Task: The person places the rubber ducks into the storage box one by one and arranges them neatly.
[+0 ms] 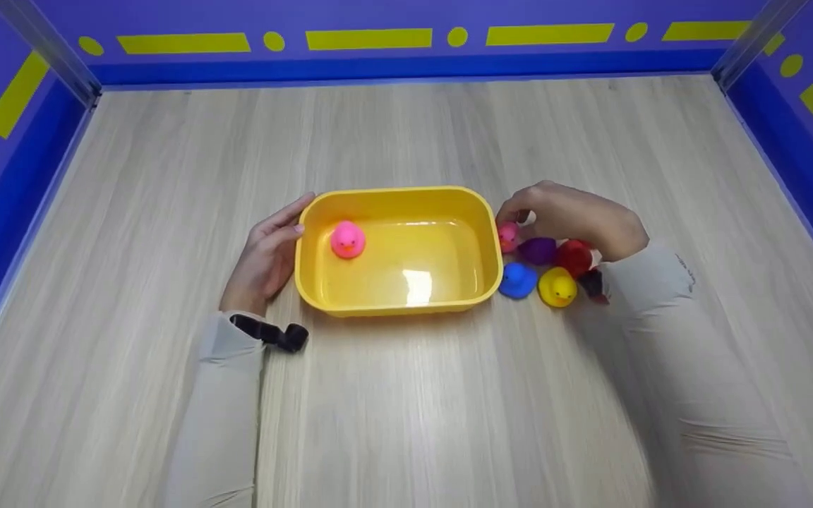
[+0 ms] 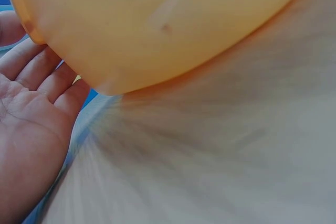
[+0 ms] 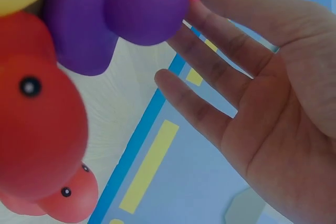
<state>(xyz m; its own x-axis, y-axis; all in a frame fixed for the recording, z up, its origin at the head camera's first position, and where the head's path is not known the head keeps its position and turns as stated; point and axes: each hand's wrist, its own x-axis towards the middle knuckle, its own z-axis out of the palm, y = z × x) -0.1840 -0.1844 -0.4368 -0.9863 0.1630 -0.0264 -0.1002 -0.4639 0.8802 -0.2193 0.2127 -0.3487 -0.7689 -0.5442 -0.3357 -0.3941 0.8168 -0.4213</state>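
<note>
A yellow tub (image 1: 401,310) sits in the middle of the table with one pink rubber duck (image 1: 348,240) at its left end. Against the tub's left wall rests my left hand (image 1: 265,254), fingers extended along the outside and thumb at the rim. Just outside the right wall, my right hand (image 1: 569,215) pinches another pink rubber duck (image 1: 507,237) between thumb and forefinger, with the other fingers spread in the right wrist view. Close under this hand are a purple duck (image 1: 538,250), a red duck (image 1: 574,257), a blue duck (image 1: 518,281) and a yellow duck (image 1: 557,287).
Another red duck (image 3: 73,195) shows beyond the nearer one in the right wrist view. A black wrist camera (image 1: 286,337) juts from the left sleeve. Purple-blue walls (image 1: 378,14) with yellow marks border the wooden table (image 1: 406,134) at the back and sides.
</note>
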